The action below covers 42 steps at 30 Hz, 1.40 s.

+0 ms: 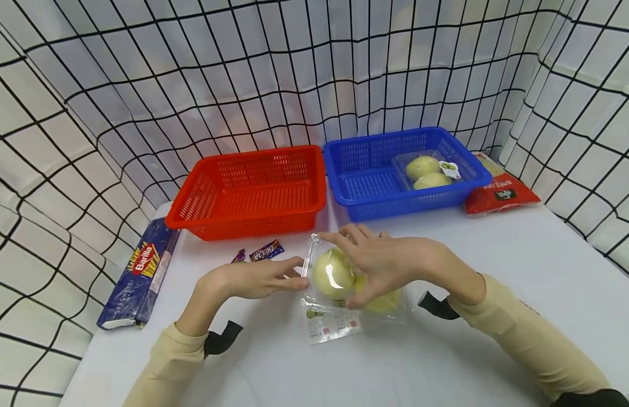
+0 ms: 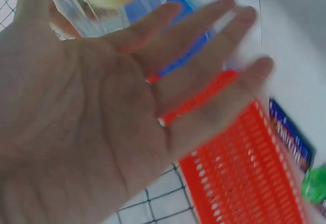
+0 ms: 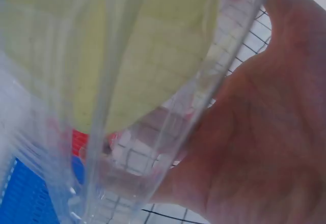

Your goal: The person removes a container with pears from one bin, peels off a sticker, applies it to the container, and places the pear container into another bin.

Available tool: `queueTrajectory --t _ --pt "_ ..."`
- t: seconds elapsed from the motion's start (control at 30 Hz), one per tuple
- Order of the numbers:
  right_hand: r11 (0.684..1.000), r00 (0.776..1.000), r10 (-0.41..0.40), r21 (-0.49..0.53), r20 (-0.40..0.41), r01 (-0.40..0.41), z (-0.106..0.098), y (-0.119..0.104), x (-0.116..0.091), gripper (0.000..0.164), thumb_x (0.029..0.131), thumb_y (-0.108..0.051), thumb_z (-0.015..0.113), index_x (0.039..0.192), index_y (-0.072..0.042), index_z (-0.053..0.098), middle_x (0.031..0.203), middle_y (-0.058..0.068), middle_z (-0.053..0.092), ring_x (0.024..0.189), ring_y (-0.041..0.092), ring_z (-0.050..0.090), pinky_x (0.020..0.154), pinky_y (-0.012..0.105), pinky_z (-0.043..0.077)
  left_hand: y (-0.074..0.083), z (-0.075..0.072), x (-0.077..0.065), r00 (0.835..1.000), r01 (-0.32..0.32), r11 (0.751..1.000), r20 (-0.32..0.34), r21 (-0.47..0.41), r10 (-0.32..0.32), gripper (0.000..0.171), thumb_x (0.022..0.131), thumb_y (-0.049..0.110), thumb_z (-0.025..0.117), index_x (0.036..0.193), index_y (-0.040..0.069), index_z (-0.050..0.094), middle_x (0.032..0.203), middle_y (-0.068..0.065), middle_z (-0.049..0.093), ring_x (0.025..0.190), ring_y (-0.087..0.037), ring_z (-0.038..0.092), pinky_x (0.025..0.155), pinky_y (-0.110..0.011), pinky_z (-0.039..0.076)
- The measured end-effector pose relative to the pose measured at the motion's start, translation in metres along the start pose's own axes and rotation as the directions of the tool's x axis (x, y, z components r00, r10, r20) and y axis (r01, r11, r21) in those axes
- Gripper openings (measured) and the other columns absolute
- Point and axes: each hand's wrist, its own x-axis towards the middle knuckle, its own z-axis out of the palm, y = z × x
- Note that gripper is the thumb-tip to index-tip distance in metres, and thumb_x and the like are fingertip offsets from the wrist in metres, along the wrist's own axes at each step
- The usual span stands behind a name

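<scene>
A clear plastic box of pale green fruit (image 1: 333,275) is held tilted over the white table. My right hand (image 1: 390,257) grips it from above, thumb on the near side and fingers over the far side. In the right wrist view, the clear plastic wall (image 3: 168,132) lies close against the palm. My left hand (image 1: 260,280) touches the box's left edge, its fingers straight and spread in the left wrist view. A white printed label (image 1: 334,328) shows below the box; whether it is attached, I cannot tell.
A red basket (image 1: 253,226) and a blue basket (image 1: 395,206) stand at the back; the blue one holds another fruit box (image 1: 428,172). Wrapped sweets (image 1: 266,251) lie before the red basket. A blue Barilla pack (image 1: 138,277) is left, a red bag (image 1: 502,195) right.
</scene>
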Motion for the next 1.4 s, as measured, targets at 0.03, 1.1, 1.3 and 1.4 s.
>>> queueTrajectory --t 0.03,1.1,1.3,1.4 --pt "1.000 1.000 0.001 0.004 0.002 -0.001 0.002 0.001 0.002 0.114 0.078 -0.056 0.076 0.165 -0.026 0.009 0.155 0.010 0.034 0.140 0.028 0.035 0.102 0.064 0.050 0.000 0.001 0.001 1.000 -0.013 1.000 0.000 -0.012 0.013 0.079 0.100 0.067 0.045 0.158 0.013 0.036 0.151 -0.006 0.054 0.139 -0.027 0.054 0.117 -0.050 0.045" --pt "0.997 0.991 -0.042 -0.054 0.130 0.050 0.025 0.002 0.026 0.108 0.078 -0.064 0.077 0.162 -0.043 0.012 0.160 0.006 0.031 0.145 0.022 0.033 0.103 0.055 0.045 -0.006 0.002 0.002 0.996 0.080 0.995 0.041 0.052 -0.083 0.058 0.099 0.065 0.051 0.135 0.021 0.060 0.134 0.001 0.065 0.124 -0.020 0.061 0.108 -0.048 0.051" --pt "0.998 0.997 -0.057 -0.024 0.045 0.058 0.013 0.012 0.021 0.108 0.075 -0.063 0.077 0.161 -0.049 0.012 0.163 0.003 0.027 0.149 0.024 0.029 0.114 0.061 0.036 -0.010 -0.003 -0.001 0.994 0.110 0.993 0.006 0.040 -0.110 0.066 0.097 0.064 0.054 0.142 0.016 0.055 0.142 -0.008 0.063 0.131 -0.028 0.060 0.109 -0.051 0.052" --pt "0.998 0.998 -0.057 -0.001 -0.003 0.057 0.005 0.019 0.017 0.109 0.075 -0.062 0.077 0.161 -0.050 0.011 0.163 0.003 0.026 0.150 0.024 0.027 0.115 0.061 0.035 -0.010 -0.003 -0.001 0.994 0.113 0.993 0.007 0.014 -0.113 0.070 0.096 0.062 0.060 0.146 0.014 0.052 0.148 -0.011 0.058 0.133 -0.031 0.057 0.109 -0.053 0.051"
